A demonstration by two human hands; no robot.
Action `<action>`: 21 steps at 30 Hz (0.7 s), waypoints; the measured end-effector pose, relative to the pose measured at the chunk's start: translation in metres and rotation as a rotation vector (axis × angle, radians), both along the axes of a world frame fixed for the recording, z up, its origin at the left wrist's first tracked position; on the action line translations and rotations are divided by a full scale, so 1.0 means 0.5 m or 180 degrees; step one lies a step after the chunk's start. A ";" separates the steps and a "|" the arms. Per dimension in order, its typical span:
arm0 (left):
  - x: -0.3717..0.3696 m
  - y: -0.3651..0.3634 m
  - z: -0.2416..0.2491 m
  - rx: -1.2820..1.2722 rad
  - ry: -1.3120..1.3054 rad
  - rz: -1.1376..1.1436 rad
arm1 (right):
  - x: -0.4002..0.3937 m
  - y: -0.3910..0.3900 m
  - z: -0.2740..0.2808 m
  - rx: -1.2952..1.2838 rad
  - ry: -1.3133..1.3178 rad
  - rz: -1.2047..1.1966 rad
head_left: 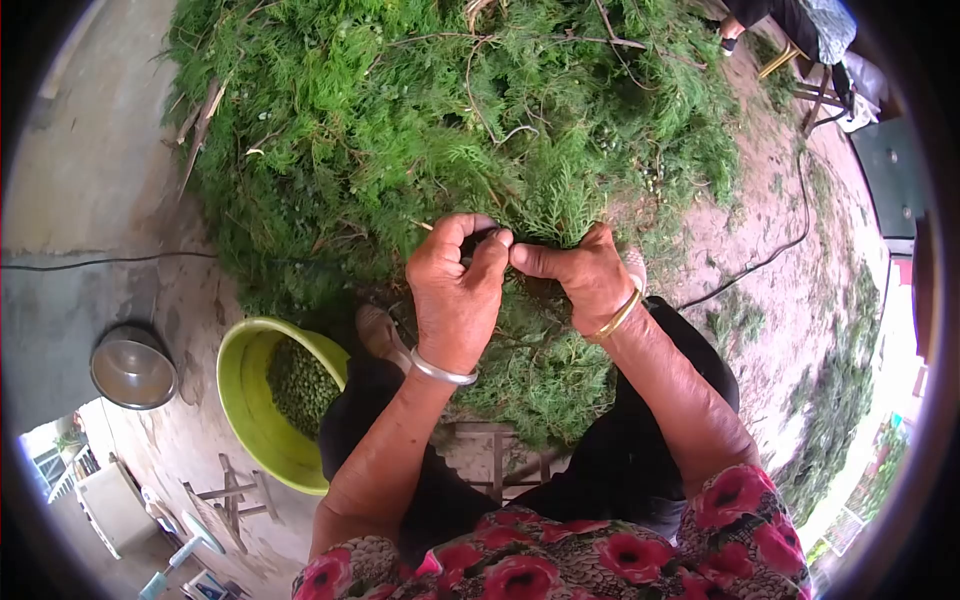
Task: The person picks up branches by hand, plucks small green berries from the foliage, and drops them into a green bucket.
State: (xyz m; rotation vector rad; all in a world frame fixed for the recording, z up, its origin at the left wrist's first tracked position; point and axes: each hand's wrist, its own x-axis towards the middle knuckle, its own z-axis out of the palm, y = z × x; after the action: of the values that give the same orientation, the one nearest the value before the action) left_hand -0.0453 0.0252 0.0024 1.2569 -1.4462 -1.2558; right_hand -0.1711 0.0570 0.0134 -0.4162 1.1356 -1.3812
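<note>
My left hand (460, 285), with a silver bracelet at the wrist, is closed in a pinch in front of the big heap of green branches (400, 110). Thumb to thumb with it, my right hand (583, 275) wears a gold bracelet and has its fingers curled around the base of a leafy green sprig (560, 212). A thin stem sticks out to the left of my left hand; what its fingertips hold is too small to make out. Down to the left stands a yellow-green bucket (250, 440) with many small green round pieces (305, 388) inside.
Left of the bucket lies a metal bowl (133, 368). A small wooden stool (232, 500) is at the lower left. Black cables (760, 262) cross the ground on both sides. Another person's leg (745, 20) shows at the upper right, near a stool. More cut greenery (835, 400) lies at right.
</note>
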 end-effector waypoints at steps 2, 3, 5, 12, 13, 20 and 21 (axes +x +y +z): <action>-0.001 0.002 0.004 0.0033 -0.0055 -0.0052 | -0.009 0.003 -0.015 0.0024 0.0035 0.0076; -0.002 0.005 0.006 0.0033 -0.0050 -0.0059 | -0.012 0.005 -0.018 0.0055 0.0067 0.0158; -0.005 0.011 0.014 0.0217 0.0063 -0.0057 | -0.010 0.006 -0.004 0.0067 0.0179 0.0136; 0.079 -0.063 0.031 0.1458 0.2317 0.0451 | -0.021 0.013 0.014 0.0010 0.1053 0.0172; 0.108 -0.084 0.022 0.1701 0.2868 0.0337 | -0.021 0.016 0.014 0.0005 0.1052 0.0176; 0.186 -0.117 0.046 0.1751 0.3462 0.0277 | -0.056 0.028 0.019 -0.1485 0.3068 0.0876; 0.190 -0.115 0.050 0.1694 0.3536 -0.0045 | -0.058 0.026 0.013 -0.1484 0.3061 0.0901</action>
State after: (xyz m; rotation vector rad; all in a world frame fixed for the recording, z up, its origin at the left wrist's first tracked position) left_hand 0.0498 -0.0324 0.0275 0.5951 -0.3206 -1.9619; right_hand -0.2000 0.0699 0.0197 -1.6367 1.4079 -1.1845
